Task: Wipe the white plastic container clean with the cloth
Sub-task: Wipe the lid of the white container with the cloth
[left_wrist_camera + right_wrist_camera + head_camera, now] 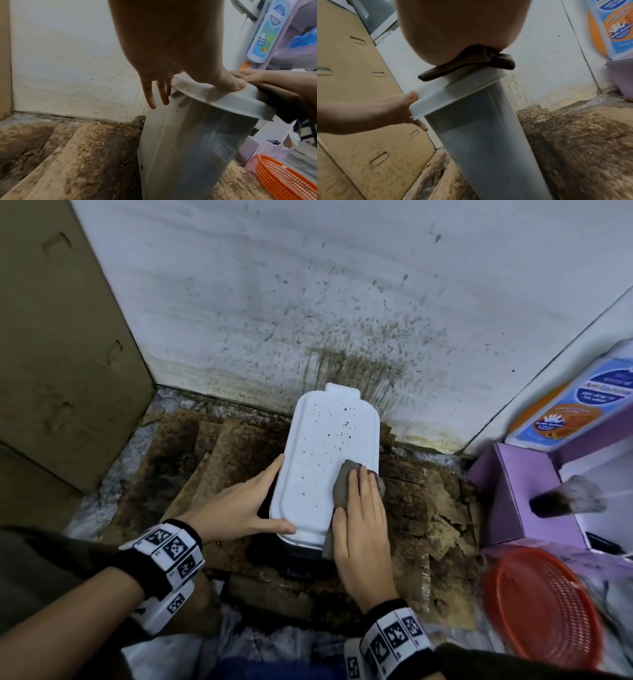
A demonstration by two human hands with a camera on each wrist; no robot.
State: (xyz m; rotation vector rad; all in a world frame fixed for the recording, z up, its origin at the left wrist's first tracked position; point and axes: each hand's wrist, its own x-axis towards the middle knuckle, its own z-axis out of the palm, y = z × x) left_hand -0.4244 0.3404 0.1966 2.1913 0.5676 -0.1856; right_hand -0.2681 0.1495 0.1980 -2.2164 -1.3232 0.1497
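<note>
A tall white plastic container (188,148) stands upright on stained cardboard, its flat white lid (325,446) speckled with small brown and green spots. My left hand (246,501) steadies the lid's left edge: straight fingers (150,94) hang down the side and the thumb (228,83) presses on top. My right hand (359,518) lies flat, fingers straight, on a grey-brown cloth (342,484) at the lid's near right part. In the right wrist view the cloth (471,63) is bunched under my palm and sticks out over the lid's rim (453,94). The lid's far half is uncovered.
A spattered white wall (308,302) rises just behind the container. A cardboard box (61,354) stands at the left. At the right are a purple plastic rack (513,491), a blue and orange labelled bottle (575,405) and a red mesh basket (541,604). Stained cardboard (205,457) covers the floor.
</note>
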